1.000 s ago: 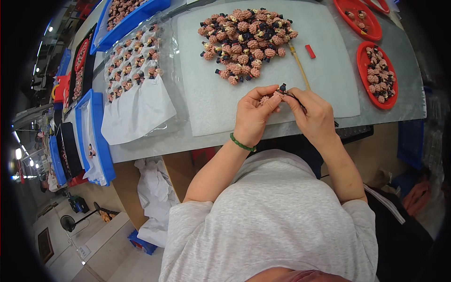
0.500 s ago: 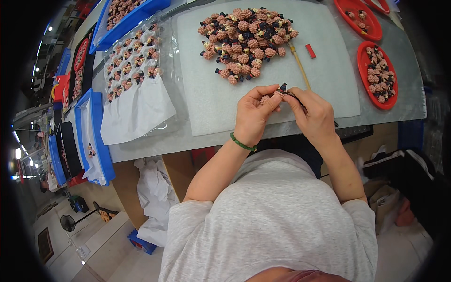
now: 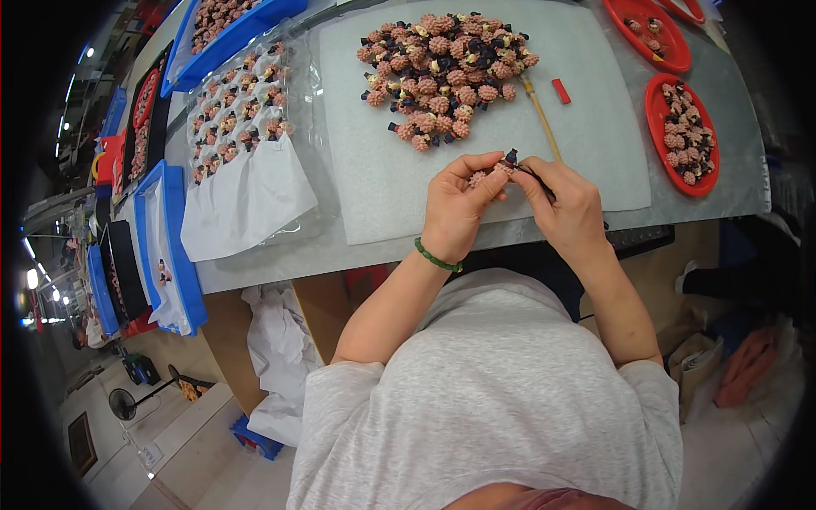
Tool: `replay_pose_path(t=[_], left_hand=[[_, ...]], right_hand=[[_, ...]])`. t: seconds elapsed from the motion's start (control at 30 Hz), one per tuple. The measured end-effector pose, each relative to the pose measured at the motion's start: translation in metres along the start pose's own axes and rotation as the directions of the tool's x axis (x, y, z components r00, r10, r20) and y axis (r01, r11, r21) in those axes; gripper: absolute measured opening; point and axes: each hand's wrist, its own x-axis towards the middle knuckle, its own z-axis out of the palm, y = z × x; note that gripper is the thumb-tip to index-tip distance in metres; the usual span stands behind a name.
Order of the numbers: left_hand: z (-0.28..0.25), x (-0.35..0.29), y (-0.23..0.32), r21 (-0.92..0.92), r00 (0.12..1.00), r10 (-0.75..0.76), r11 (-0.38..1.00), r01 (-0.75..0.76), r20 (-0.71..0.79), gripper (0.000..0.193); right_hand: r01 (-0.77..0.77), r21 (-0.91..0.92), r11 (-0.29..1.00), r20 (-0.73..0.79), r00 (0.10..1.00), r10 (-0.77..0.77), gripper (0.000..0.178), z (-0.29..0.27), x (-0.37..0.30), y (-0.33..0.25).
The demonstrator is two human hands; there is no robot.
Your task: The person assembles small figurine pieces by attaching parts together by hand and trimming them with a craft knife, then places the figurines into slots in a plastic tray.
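Note:
Between the fingertips of my left hand is a small figurine with a pink knobbly part and a dark blue top. My right hand is closed on a thin dark tool, its tip close to the figurine; its exact kind is hidden by the fingers. Both hands are raised over the front edge of a white foam sheet. Beyond them lies a heap of similar figurines in pink, dark blue and cream. A thin tan stick and a short red piece lie right of the heap.
On the left, more figurines stand in rows by white paper. Blue trays flank the table's left side. Red oval trays with figurines sit at the right. Behind me on the right are bags on the floor.
My hands hold nearly the same pose around the figurine. At the right, a dark-clothed shape with white stripes has moved away, uncovering more of the bags.

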Motion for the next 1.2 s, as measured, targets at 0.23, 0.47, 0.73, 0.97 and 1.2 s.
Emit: replay_pose_path(t=[0.23,0.47,0.73,0.97,1.2], left_hand=[[0.003,0.0,0.001,-0.009,1.0,-0.003,1.0,0.003,-0.028,0.023],[0.002,0.0,0.0,0.002,1.0,0.019,1.0,-0.019,-0.013,0.023],[0.005,0.0,0.001,-0.019,0.999,0.022,1.0,-0.023,-0.049,0.022],[0.005,0.0,0.001,-0.007,0.999,0.02,1.0,-0.021,-0.047,0.023],[0.005,-0.001,0.006,0.001,1.0,-0.01,1.0,0.01,-0.018,0.024]], right_hand=[[0.015,-0.019,1.0,0.019,1.0,-0.015,0.011,-0.002,0.001,0.0],[0.008,-0.027,1.0,-0.006,1.0,-0.008,0.011,-0.001,0.001,-0.001],[0.058,-0.078,0.995,0.015,0.998,-0.057,0.011,-0.004,0.003,-0.002],[-0.008,-0.056,0.998,-0.027,1.0,0.006,0.012,-0.001,-0.001,-0.003],[-0.085,0.009,0.996,-0.076,0.993,0.086,0.013,-0.02,0.009,0.004]])
